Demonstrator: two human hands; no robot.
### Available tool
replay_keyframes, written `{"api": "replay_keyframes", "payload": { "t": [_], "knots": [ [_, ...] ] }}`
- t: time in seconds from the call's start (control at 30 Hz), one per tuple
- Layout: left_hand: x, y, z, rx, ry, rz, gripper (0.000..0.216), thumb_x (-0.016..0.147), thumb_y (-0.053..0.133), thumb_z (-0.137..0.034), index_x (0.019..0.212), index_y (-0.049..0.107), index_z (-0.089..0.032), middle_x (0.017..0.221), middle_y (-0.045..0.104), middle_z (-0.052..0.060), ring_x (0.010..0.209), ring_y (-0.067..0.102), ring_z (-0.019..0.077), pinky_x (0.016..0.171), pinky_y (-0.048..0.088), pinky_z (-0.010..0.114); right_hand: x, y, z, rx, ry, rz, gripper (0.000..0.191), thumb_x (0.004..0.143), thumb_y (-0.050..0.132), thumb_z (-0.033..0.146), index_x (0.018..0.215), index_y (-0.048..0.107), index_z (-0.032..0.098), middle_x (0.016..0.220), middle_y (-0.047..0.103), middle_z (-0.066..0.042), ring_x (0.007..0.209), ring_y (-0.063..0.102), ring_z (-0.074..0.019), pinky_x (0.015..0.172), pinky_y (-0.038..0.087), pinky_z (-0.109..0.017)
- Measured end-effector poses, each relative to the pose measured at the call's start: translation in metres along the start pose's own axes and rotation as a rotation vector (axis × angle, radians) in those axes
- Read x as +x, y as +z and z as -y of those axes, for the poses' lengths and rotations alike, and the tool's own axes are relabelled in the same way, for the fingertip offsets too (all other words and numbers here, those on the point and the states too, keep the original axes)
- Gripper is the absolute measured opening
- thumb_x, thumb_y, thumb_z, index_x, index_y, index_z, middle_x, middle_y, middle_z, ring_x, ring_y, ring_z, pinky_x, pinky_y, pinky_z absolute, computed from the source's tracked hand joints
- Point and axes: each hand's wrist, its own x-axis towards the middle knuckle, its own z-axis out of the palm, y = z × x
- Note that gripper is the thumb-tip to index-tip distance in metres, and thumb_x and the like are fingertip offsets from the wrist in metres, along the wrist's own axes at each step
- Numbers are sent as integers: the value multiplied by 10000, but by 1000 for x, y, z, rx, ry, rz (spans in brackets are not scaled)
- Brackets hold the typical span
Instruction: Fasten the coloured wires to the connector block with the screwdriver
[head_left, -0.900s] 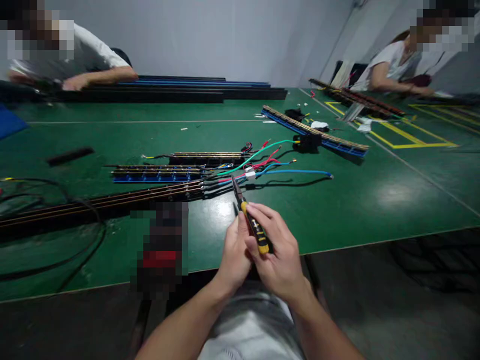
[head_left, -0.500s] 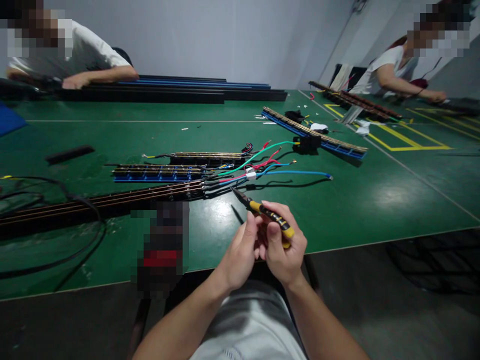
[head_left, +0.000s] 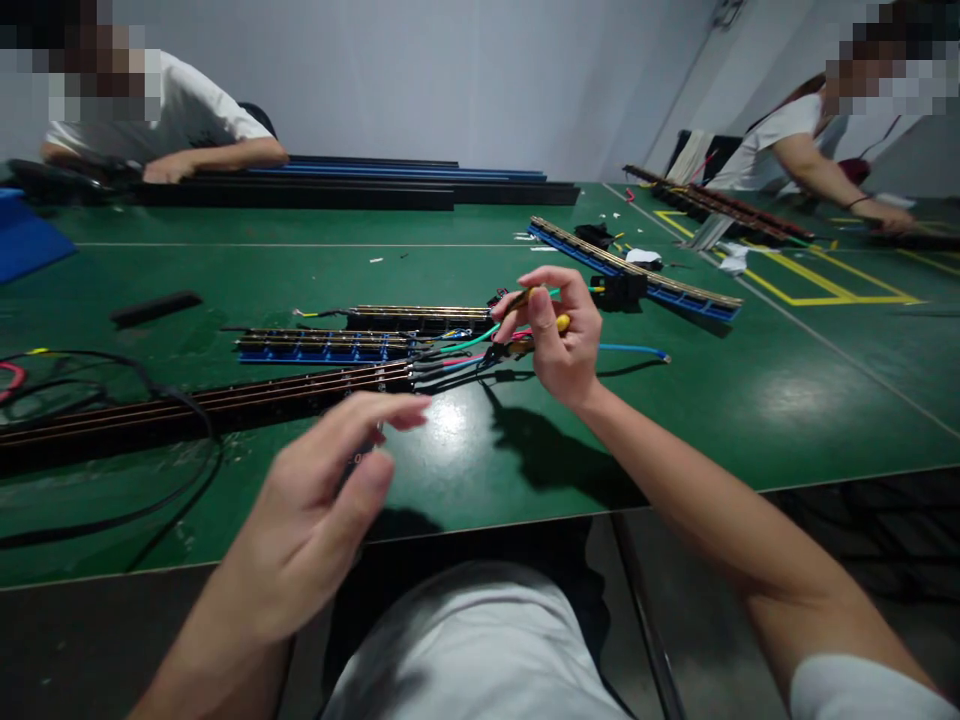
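My right hand (head_left: 570, 345) is closed round the yellow-and-black handles of a pair of pliers (head_left: 520, 345). The jaws are down among the wires past the end of a long black rail (head_left: 300, 385) with copper strips; whether they grip a wire cannot be made out. A blue wire (head_left: 634, 349) runs out to the right beyond my hand, and a green wire (head_left: 465, 343) passes behind my fingers. My left hand (head_left: 322, 510) hovers over the near table edge, thumb and fingers apart, holding nothing. Under it a dark object with small markings is mostly hidden.
Two short rails, one blue (head_left: 322, 347) and one black (head_left: 420, 318), lie behind the long rail. A blue rail (head_left: 637, 268) lies farther back. A black cable (head_left: 187, 480) loops at the left. Co-workers sit across the green table (head_left: 750, 400), at left and right.
My hands have parted. The right one carried the pliers forward to the wires; the left one moved left over the dark object, its fingers now spread.
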Motion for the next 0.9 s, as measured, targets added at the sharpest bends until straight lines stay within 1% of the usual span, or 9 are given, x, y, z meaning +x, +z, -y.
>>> {"api": "replay_keyframes", "payload": {
  "t": [0.07, 0.1, 0.23, 0.33, 0.4, 0.57, 0.7, 0.8, 0.9],
  "knots": [
    [21, -11, 16, 188, 27, -138, 339, 1031, 422, -430, 1193, 645, -233, 1189, 678, 59, 1111, 612, 222, 972, 470, 346, 4, 4, -8, -33, -32, -39, 230, 1008, 524, 456, 1142, 515, 268, 782, 657, 36, 652, 681, -105, 647, 589, -258],
    [32, -14, 27, 300, 25, -145, 354, 1023, 419, -437, 1196, 640, -222, 1193, 671, 66, 1127, 600, 231, 1007, 453, 373, 3, 7, -11, -48, -50, -68, 241, 1012, 512, 457, 1171, 502, 277, 802, 657, 29, 693, 688, -116, 682, 599, -278],
    [70, -26, 76, 572, -21, -42, 500, 1008, 320, -520, 1232, 626, -194, 1218, 648, 112, 1183, 552, 282, 1066, 406, 460, -10, 12, -11, -84, -99, -105, 260, 1025, 480, 439, 1246, 457, 305, 933, 667, -8, 813, 699, -150, 768, 618, -351],
    [82, -36, 109, 689, -99, 34, 578, 993, 271, -545, 1269, 610, -166, 1253, 628, 150, 1220, 524, 321, 1073, 385, 506, -18, 10, -7, -97, -119, -87, 282, 1018, 495, 415, 1277, 449, 313, 983, 660, -24, 871, 701, -174, 794, 621, -389],
    [83, -42, 124, 747, -171, 54, 601, 989, 254, -549, 1307, 588, -164, 1301, 605, 159, 1255, 503, 337, 1065, 386, 518, -21, 7, -5, -101, -129, -92, 296, 1016, 498, 396, 1294, 443, 313, 1000, 654, -30, 875, 701, -178, 801, 621, -398],
    [79, -49, 145, 777, -295, 110, 650, 977, 236, -543, 1382, 525, -126, 1366, 566, 171, 1307, 482, 320, 1085, 378, 475, -22, 3, -5, -97, -127, -26, 308, 1006, 513, 351, 1302, 441, 300, 1075, 636, -36, 784, 691, -146, 745, 621, -364],
    [79, -48, 152, 799, -361, 140, 667, 978, 245, -547, 1421, 492, -114, 1420, 535, 178, 1342, 453, 330, 1107, 345, 491, -26, 4, -8, -77, -143, 17, 301, 1002, 509, 328, 1295, 442, 298, 1076, 624, -32, 757, 688, -134, 693, 612, -334],
    [80, -46, 155, 800, -372, 136, 667, 984, 258, -540, 1452, 467, -114, 1480, 490, 184, 1377, 420, 345, 1120, 323, 504, -29, 5, -8, -106, -127, 8, 309, 1006, 486, 364, 1302, 419, 305, 1094, 620, -42, 770, 691, -144, 702, 617, -350],
    [79, -43, 157, 813, -372, 116, 681, 979, 282, -546, 1467, 457, -105, 1533, 430, 199, 1426, 360, 361, 1137, 298, 520, -29, 4, -6, -146, -110, -45, 313, 1010, 466, 402, 1305, 407, 312, 1082, 627, -49, 804, 693, -162, 759, 624, -389]
  ]
}}
